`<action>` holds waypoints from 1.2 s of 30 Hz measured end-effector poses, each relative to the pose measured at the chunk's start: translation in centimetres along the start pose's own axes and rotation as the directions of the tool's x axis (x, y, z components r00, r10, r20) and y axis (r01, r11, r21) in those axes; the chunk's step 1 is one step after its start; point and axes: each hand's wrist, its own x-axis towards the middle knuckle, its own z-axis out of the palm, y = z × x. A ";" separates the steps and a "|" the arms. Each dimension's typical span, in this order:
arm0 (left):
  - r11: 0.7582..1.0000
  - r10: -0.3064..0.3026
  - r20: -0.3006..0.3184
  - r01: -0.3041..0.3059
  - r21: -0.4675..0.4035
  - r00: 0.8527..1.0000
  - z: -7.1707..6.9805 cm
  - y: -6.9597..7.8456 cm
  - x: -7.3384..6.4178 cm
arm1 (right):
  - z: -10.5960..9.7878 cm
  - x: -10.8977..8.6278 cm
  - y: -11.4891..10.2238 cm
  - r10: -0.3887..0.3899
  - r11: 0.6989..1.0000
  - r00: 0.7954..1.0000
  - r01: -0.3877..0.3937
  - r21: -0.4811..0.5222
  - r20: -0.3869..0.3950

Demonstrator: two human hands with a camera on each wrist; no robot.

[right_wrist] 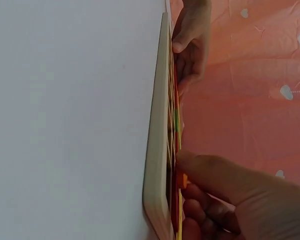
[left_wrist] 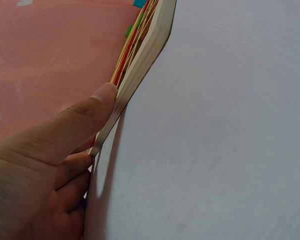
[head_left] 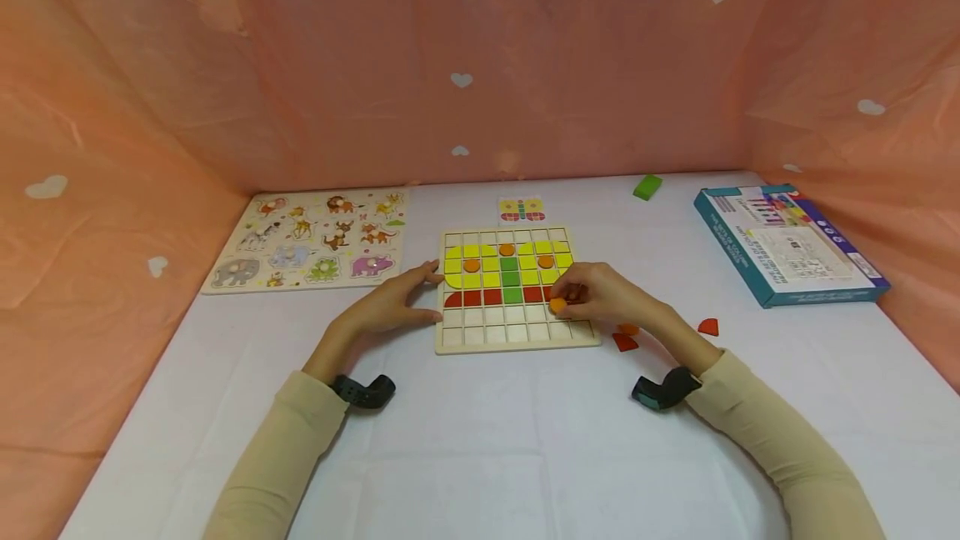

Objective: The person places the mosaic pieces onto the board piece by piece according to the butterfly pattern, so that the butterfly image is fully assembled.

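Observation:
A wooden grid board (head_left: 517, 335) lies flat on the white tabletop, its upper cells filled with yellow, green, red and orange tiles. My right hand (head_left: 603, 294) pinches an orange round tile (head_left: 557, 305) between thumb and fingers, over the right end of the red row (head_left: 492, 297). In the right wrist view this orange tile (right_wrist: 183, 180) sits right at the board's surface. My left hand (head_left: 392, 300) rests against the board's left edge, thumb and fingers spread apart. The left wrist view has the thumb (left_wrist: 104, 95) touching that edge.
Loose red tiles (head_left: 626, 342) and an orange one (head_left: 628, 329) lie by my right wrist. A butterfly pattern card (head_left: 522, 211) is behind the board. An animal puzzle (head_left: 315, 240) lies left, a box (head_left: 791, 244) right, and a green piece (head_left: 647, 187) at the back.

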 end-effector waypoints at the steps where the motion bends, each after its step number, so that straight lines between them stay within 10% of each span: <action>1: 1.000 0.000 0.000 0.000 0.000 1.000 0.0 0.0 0.0 | 0.1 0.1 0.0 -0.006 1.000 1.000 0.006 -0.006 0.001; 12: 1.000 0.022 0.002 -0.022 0.002 1.000 -0.1 0.1 -0.1 | 0.1 0.1 -0.1 -0.004 0.999 1.000 0.004 -0.037 0.010; 22: 1.000 0.006 0.004 -0.006 -0.001 1.000 -0.1 0.0 0.0 | -3.2 -2.3 1.1 0.015 0.997 0.990 -0.025 -0.068 -0.141; 27: 1.000 -0.006 0.005 0.006 0.001 1.000 -0.1 0.0 -0.1 | -3.8 -4.4 1.7 0.078 0.996 0.992 -0.081 -0.026 -0.100; 36: 1.000 0.005 0.005 -0.005 -0.003 1.000 0.0 -0.1 -0.1 | -1.8 -3.8 1.4 -0.038 0.999 0.999 0.038 0.038 0.000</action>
